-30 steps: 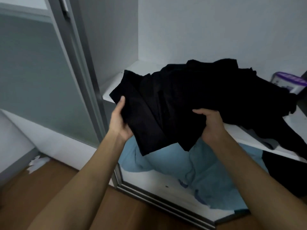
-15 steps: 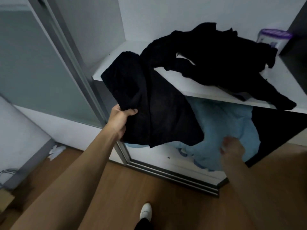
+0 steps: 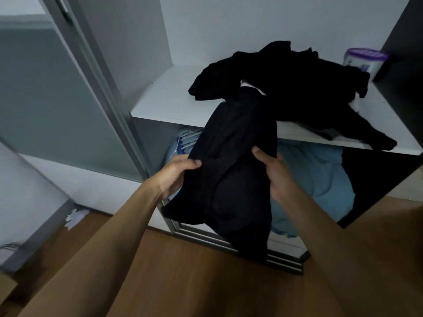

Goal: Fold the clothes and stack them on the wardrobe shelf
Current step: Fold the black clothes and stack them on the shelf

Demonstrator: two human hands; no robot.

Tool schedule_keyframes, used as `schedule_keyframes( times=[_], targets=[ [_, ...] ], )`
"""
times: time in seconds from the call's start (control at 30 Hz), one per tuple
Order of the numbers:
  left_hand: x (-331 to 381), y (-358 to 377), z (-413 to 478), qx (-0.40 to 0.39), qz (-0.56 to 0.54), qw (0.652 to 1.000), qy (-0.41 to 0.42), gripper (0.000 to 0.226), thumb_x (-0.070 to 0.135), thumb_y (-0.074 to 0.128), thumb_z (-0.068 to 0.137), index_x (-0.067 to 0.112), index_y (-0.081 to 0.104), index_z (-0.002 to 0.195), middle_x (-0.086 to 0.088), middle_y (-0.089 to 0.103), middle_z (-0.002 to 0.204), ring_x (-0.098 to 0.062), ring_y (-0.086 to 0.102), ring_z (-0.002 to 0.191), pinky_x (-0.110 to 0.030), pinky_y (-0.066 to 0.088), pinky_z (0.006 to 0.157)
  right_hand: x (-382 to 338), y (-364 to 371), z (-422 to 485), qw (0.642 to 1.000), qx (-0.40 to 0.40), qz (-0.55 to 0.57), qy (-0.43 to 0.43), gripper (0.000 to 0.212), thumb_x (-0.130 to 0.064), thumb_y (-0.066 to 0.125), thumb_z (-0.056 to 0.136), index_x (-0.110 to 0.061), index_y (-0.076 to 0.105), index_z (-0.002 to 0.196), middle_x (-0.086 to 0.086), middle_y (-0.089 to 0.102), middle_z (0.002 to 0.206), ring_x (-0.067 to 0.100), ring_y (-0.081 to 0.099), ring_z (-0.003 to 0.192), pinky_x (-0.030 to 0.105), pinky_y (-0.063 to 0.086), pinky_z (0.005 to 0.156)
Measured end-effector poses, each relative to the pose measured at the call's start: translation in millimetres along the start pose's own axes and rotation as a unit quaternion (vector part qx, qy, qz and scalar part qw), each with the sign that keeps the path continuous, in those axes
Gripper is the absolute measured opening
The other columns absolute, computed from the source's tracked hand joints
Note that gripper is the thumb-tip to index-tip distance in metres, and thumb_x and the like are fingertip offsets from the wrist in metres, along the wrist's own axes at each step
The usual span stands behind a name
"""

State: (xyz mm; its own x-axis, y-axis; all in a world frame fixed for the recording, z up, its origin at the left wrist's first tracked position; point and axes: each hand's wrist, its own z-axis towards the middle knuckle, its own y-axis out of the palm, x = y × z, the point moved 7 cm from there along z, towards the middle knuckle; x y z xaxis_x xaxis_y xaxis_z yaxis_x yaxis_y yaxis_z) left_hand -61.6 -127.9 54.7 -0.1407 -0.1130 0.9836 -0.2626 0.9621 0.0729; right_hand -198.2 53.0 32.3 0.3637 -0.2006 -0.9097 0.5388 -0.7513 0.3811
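While left hand (image 3: 176, 175) at nine o'clock and right hand (image 3: 274, 177) at three curl fingers round it, the black garment (image 3: 231, 179) hangs before the shelf (image 3: 164, 104), perhaps touching the dark pile (image 3: 297, 88) at one.

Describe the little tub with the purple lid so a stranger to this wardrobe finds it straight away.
Start at the white wardrobe shelf, where a heap of black clothes lies. Behind the heap, in the back right corner beside the dark side panel, stands the tub. It alone is rigid and pale with a purple lid; its neighbours are soft black cloth.
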Motion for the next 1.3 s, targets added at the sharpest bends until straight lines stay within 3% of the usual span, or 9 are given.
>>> schedule_keyframes(
  times=[0.17,0.33,0.43,0.57,0.7,0.8,0.9,1.03,1.3],
  targets=[
    [0,-37,-6,0.043,0.183,0.982,-0.021,0.028,0.031,0.057,0.100,0.010,0.074,0.105,-0.001,0.075,0.110,-0.014,0.068,0.107,-0.039,0.049,0.103,-5,34,-5,0.996,-0.088,0.016,-0.012,0.021,-0.024,0.079,0.077,-0.029,0.081,0.097,0.002,0.076,0.109,0.020,0.071,0.102,0.031,0.058,0.082],
    [6,-51,-7,0.013,0.168,0.985,0.026,0.049,0.028,0.076,0.086,0.046,0.053,0.126,0.022,0.055,0.133,0.006,0.047,0.127,-0.016,0.040,0.099,-1,51,-10,0.993,-0.112,0.016,-0.010,0.025,-0.009,0.066,0.080,-0.028,0.080,0.089,-0.002,0.075,0.088,0.015,0.072,0.084,0.034,0.057,0.077],
    [-3,-41,-6,-0.057,0.126,0.990,0.006,0.034,0.016,0.072,0.089,0.028,0.064,0.119,0.013,0.071,0.117,0.000,0.064,0.112,-0.012,0.050,0.084,-5,64,-11,0.990,-0.135,0.032,-0.009,0.025,-0.008,0.064,0.081,-0.027,0.079,0.087,-0.003,0.075,0.082,0.013,0.072,0.078,0.032,0.057,0.074],
    [2,-54,0,0.031,0.133,0.990,0.033,0.007,0.023,0.073,0.088,0.020,0.075,0.094,0.004,0.078,0.094,-0.011,0.074,0.091,-0.018,0.057,0.077,-14,73,-12,0.987,-0.158,-0.002,-0.029,0.033,0.001,0.057,0.075,-0.024,0.078,0.075,-0.005,0.073,0.075,0.010,0.071,0.073,0.026,0.057,0.068],
    [8,-76,4,0.046,0.248,0.967,0.024,0.023,0.030,0.077,0.085,0.010,0.072,0.075,0.006,0.073,0.066,-0.007,0.070,0.061,-0.014,0.052,0.057,-30,53,-13,0.988,-0.145,0.057,-0.021,0.032,-0.014,0.066,0.058,-0.017,0.077,0.088,0.003,0.066,0.089,0.024,0.059,0.093,0.033,0.043,0.090],
    [4,-87,4,0.024,0.307,0.951,-0.003,0.035,0.033,0.077,0.085,0.002,0.067,0.074,-0.003,0.063,0.064,-0.016,0.060,0.058,-0.022,0.047,0.061,-26,52,-8,0.991,-0.081,-0.103,0.008,0.046,-0.033,0.062,0.081,-0.012,0.070,0.121,0.012,0.068,0.118,0.032,0.057,0.116,0.039,0.037,0.103],
    [3,-87,3,0.005,0.317,0.948,0.004,0.025,0.033,0.077,0.085,0.025,0.072,0.062,0.012,0.065,0.060,-0.004,0.060,0.057,-0.014,0.043,0.058,-4,86,-11,0.934,-0.071,-0.351,0.013,0.027,-0.048,0.079,0.078,-0.032,0.073,0.099,-0.007,0.077,0.101,0.008,0.073,0.092,0.019,0.057,0.082],
    [5,-100,-2,-0.012,0.342,0.940,0.007,0.017,0.035,0.077,0.085,0.035,0.074,0.068,0.016,0.072,0.066,0.004,0.066,0.060,-0.007,0.044,0.055,6,101,-13,0.935,-0.025,-0.351,-0.049,0.005,-0.034,0.075,0.087,-0.031,0.073,0.084,-0.009,0.077,0.086,0.008,0.073,0.081,0.014,0.056,0.066],
    [-39,-192,-55,0.401,0.250,0.881,-0.017,0.029,0.045,0.059,0.093,0.018,0.056,0.081,-0.003,0.066,0.084,-0.030,0.066,0.091,-0.033,0.048,0.081,11,118,-18,0.924,-0.103,-0.368,-0.025,0.014,-0.042,0.076,0.083,-0.039,0.069,0.095,-0.016,0.075,0.095,0.000,0.070,0.090,0.015,0.054,0.078]
  ],
)
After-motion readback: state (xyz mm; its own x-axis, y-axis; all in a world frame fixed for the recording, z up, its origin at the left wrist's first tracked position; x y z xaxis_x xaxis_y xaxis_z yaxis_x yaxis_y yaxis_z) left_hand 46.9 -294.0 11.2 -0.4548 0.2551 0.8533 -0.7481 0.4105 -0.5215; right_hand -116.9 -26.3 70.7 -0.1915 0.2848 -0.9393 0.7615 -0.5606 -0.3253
